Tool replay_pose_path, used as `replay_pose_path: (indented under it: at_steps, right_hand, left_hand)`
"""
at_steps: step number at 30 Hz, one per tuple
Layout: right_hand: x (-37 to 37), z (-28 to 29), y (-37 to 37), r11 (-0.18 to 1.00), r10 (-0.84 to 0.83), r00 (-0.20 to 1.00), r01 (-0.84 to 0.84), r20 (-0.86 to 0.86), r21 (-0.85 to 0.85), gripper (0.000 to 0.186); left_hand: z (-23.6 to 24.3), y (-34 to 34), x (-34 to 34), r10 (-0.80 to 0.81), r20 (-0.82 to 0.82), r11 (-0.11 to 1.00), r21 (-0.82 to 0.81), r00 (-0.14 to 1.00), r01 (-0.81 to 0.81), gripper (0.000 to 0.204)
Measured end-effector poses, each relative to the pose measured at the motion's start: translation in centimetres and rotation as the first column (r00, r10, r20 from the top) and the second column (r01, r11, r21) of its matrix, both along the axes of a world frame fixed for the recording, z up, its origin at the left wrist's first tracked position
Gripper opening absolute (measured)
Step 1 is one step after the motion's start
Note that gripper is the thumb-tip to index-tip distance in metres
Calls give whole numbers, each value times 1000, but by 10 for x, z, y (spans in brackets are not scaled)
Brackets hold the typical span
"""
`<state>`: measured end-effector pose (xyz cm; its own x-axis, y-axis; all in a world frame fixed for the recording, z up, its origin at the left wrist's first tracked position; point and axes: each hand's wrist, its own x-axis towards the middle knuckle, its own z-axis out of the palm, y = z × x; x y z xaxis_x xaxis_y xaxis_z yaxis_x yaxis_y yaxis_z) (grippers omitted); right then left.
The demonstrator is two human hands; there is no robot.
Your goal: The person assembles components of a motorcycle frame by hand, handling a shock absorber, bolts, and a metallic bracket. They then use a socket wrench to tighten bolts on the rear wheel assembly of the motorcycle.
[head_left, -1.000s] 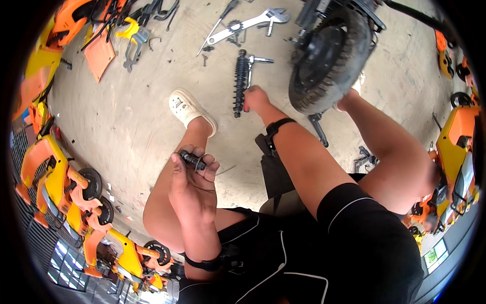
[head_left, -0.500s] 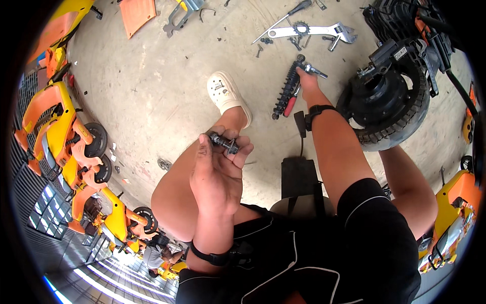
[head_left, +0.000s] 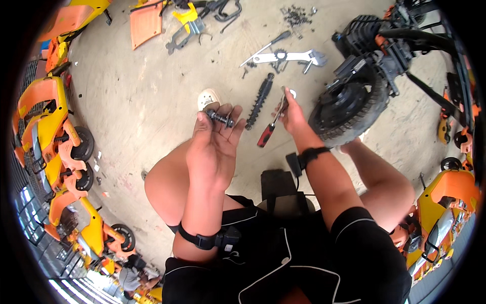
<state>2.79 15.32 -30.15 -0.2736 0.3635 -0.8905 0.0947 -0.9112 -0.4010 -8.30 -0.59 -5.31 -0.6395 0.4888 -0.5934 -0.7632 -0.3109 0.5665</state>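
Observation:
My left hand [head_left: 210,152] is palm up in the middle, its fingers curled round a dark bolt [head_left: 220,118] with what looks like a washer or nut on it. To the right, my right hand [head_left: 295,117] grips a ratchet wrench [head_left: 267,135] with a red and black handle. The wrench's silver head end shows beside the fingertips, partly hidden by them. Between the two hands a black coil-spring shock absorber [head_left: 259,101] lies on the concrete floor.
Beyond lie an adjustable wrench [head_left: 316,57], a screwdriver [head_left: 273,44] and a pile of small screws [head_left: 297,17]. A dark vehicle's wheel [head_left: 349,109] stands close to my right arm. Yellow-orange scooters [head_left: 45,114] line the left, and a person [head_left: 132,279] is at lower left.
My right hand has lifted the ratchet wrench off the floor beside the shock absorber and drawn it nearer. The left hand still holds the bolt. The view has shifted.

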Motion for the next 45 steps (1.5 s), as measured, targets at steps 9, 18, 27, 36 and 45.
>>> replay_pose_path:
  at_steps: [9, 18, 27, 36, 45]
  right_hand:
    - [50, 205, -26, 959, 252, 519, -24, -817, 281, 31]
    - [92, 277, -34, 869, 427, 539, -21, -726, 495, 34]
    - [120, 315, -51, 894, 363, 618, -20, -697, 448, 42]
    - [129, 295, -55, 962, 87, 721, 118, -688, 246, 64]
    - [122, 251, -49, 986, 94, 780, 11, -619, 164, 53]
  left_hand:
    - [33, 20, 22, 13, -193, 956, 289, 981, 45, 39]
    - [54, 25, 52, -68, -173, 866, 478, 983, 144, 34]
    - [56, 20, 76, -122, -332, 790, 538, 935, 294, 32]
    - [50, 25, 102, -107, -602, 811, 407, 791, 419, 38]
    - [47, 25, 121, -230, -762, 863, 128, 606, 489, 35]
